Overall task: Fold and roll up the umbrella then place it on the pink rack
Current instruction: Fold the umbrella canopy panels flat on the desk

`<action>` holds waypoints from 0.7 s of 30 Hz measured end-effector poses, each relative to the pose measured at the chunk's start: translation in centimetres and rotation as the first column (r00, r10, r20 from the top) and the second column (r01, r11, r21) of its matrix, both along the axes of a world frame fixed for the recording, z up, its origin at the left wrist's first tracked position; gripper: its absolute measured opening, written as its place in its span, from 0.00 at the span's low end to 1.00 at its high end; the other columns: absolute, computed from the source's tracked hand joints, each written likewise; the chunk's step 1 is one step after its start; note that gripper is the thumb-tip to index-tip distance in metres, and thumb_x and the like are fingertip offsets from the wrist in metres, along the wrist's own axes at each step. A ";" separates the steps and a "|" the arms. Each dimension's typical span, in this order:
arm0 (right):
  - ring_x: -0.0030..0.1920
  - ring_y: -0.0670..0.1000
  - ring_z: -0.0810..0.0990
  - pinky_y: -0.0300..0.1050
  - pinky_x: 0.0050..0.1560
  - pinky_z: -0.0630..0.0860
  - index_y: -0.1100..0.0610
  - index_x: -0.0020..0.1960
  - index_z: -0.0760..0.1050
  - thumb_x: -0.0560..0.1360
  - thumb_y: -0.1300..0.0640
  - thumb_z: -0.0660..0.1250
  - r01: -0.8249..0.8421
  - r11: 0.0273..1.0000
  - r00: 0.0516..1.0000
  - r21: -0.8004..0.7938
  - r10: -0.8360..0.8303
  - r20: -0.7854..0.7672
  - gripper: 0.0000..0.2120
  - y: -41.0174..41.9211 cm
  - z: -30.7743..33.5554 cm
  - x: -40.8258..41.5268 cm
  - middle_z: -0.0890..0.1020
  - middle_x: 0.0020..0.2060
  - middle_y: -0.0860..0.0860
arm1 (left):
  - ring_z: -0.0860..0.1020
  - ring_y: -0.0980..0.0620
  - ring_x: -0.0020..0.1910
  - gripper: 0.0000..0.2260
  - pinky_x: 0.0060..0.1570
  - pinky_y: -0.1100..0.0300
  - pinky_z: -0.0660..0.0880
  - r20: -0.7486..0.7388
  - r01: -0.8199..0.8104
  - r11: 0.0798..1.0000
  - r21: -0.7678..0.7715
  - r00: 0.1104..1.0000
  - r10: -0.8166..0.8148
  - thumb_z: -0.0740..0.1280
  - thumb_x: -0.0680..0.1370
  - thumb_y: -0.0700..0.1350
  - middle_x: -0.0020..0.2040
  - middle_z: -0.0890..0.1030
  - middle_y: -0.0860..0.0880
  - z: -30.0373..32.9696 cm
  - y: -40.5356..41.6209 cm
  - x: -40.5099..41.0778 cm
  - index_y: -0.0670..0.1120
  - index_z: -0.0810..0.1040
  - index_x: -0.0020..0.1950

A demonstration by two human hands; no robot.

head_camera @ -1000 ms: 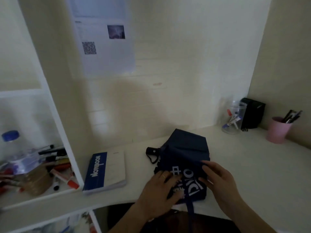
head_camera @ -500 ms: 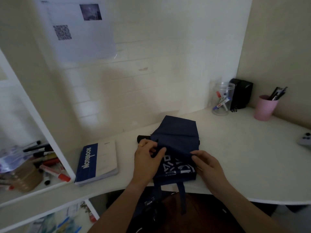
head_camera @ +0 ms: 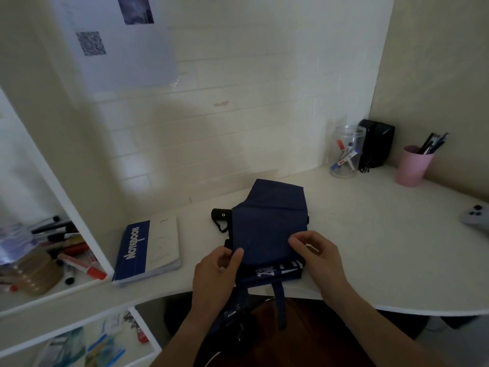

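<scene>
A navy blue folding umbrella [head_camera: 267, 223] lies collapsed on the white desk [head_camera: 370, 247], its black handle with a wrist loop [head_camera: 221, 217] sticking out to the left. White lettering shows on the canopy near the desk's front edge, and a navy strap [head_camera: 280, 300] hangs down over that edge. My left hand [head_camera: 215, 274] pinches the left edge of a fabric panel between thumb and fingers. My right hand [head_camera: 317, 256] pinches the same panel at its right edge. No pink rack is in view.
A blue and white notebook [head_camera: 148, 250] lies left of the umbrella. At the back right stand a clear jar of markers [head_camera: 346, 152], a black box [head_camera: 377, 143] and a pink cup of pens [head_camera: 412, 165]. A shelf unit on the left holds markers [head_camera: 76, 260] and bottles. A grey controller [head_camera: 476, 215] sits far right.
Both hands shifted from pressing the lettered fabric to pinching a plain navy panel, drawn down over most of the lettering. The camera has tilted and moved.
</scene>
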State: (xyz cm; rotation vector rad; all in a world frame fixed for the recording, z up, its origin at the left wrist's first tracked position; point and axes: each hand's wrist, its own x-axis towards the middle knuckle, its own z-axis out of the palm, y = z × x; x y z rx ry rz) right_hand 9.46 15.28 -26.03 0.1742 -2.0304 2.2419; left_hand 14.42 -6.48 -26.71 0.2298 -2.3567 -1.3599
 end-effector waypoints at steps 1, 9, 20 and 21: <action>0.45 0.46 0.84 0.37 0.45 0.81 0.55 0.45 0.83 0.74 0.62 0.73 0.032 0.999 0.999 0.033 -0.031 -0.023 0.02 0.0 0.1 0.1 0.86 0.42 0.48 | 0.82 0.61 0.37 0.15 0.42 0.58 0.81 0.013 -0.019 1.000 -0.014 1.000 0.020 0.67 0.76 0.62 0.36 0.85 0.56 -0.2 0.0 -0.2 0.52 0.80 0.40; 0.43 0.53 0.84 0.45 0.45 0.83 0.52 0.44 0.81 0.72 0.67 0.74 0.098 0.961 0.990 0.258 -0.068 -0.122 0.10 0.7 -0.5 0.2 0.85 0.43 0.48 | 0.78 0.58 0.30 0.20 0.37 0.60 0.74 0.041 -0.097 0.981 -0.165 0.994 0.106 0.68 0.78 0.60 0.28 0.79 0.53 -0.9 0.1 0.0 0.51 0.74 0.29; 0.52 0.46 0.79 0.37 0.41 0.81 0.44 0.66 0.68 0.63 0.60 0.83 0.038 0.932 0.998 0.360 -0.017 -0.061 0.38 1.2 -0.1 0.5 0.68 0.61 0.45 | 0.82 0.60 0.41 0.10 0.40 0.68 0.77 0.014 0.034 0.996 0.078 0.999 -0.035 0.70 0.77 0.58 0.42 0.84 0.54 -0.3 0.4 0.6 0.52 0.79 0.45; 0.51 0.46 0.80 0.37 0.41 0.81 0.45 0.67 0.67 0.63 0.61 0.82 0.026 0.930 0.999 0.367 -0.009 -0.050 0.39 1.3 -0.2 0.6 0.70 0.61 0.46 | 0.82 0.61 0.42 0.08 0.40 0.69 0.77 0.006 0.056 0.993 0.103 0.998 -0.057 0.71 0.77 0.54 0.42 0.85 0.54 0.1 0.5 0.7 0.51 0.80 0.46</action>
